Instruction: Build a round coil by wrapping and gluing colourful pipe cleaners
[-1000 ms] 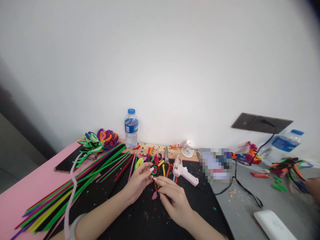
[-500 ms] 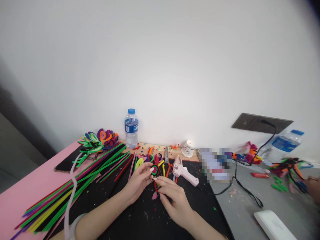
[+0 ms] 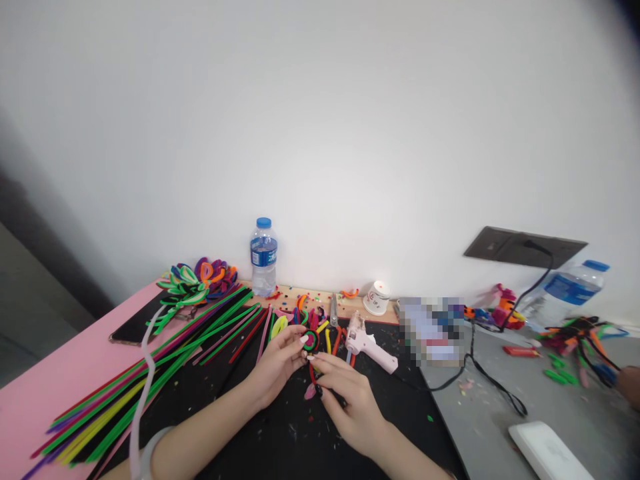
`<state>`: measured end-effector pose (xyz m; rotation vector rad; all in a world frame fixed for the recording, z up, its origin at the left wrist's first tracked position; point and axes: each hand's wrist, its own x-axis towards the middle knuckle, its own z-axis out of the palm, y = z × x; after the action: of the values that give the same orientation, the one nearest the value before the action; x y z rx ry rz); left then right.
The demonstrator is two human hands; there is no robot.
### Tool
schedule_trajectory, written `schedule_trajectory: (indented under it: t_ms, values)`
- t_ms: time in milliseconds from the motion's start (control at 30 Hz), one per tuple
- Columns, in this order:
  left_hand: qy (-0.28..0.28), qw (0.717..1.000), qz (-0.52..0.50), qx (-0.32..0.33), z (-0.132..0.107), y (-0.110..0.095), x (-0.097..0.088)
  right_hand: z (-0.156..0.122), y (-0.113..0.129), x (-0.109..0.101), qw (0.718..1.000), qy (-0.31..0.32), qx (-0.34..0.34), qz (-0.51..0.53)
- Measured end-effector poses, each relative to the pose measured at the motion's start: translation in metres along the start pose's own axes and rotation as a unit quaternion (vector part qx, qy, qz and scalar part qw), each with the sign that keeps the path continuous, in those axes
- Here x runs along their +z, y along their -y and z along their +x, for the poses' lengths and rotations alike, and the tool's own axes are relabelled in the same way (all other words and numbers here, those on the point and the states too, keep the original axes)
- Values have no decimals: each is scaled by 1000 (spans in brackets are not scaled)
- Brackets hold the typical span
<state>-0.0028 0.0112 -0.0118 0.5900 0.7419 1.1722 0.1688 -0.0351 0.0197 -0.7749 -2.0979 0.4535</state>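
Between the fingertips of my left hand (image 3: 281, 362) is a small coiled pipe cleaner piece (image 3: 311, 341), with green, black and red rings. My right hand (image 3: 347, 399) is closed close below it, thumb and fingers pinched around a thin dark and red pipe cleaner (image 3: 313, 375); its exact shape is partly hidden by the fingers. A pink petal-like bit (image 3: 310, 391) shows by the right thumb. Just beyond the hands lie bent yellow, red and magenta pipe cleaners (image 3: 329, 340), a pair of scissors (image 3: 333, 310) and a pink glue gun (image 3: 373, 348).
Long straight pipe cleaners (image 3: 145, 387) spread across the left side, near a phone (image 3: 135, 327) and looped pipe cleaner flowers (image 3: 183, 283). A water bottle (image 3: 263, 257) and paper cup (image 3: 377, 297) stand by the wall. A black cord (image 3: 450, 383) runs right. Another person's hand (image 3: 629, 385) is at far right.
My two hands stay almost in place around the coiled piece. At the far right, the other person's hand has shifted slightly.
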Motion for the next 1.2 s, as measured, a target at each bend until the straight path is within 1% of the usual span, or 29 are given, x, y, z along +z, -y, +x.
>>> schedule_trajectory:
  t_ms: [233, 733, 1200]
  values:
    - [-2, 1000, 0, -1, 0, 1, -1, -1, -1, 0, 1000, 7, 0, 0]
    - [-3, 1000, 1, -1, -1, 0, -1, 0, 2, 0, 1000, -3, -3, -12]
    - [-5, 1000, 3, -1, 0, 0, -1, -2, -1, 1, 999, 29, 9, -9]
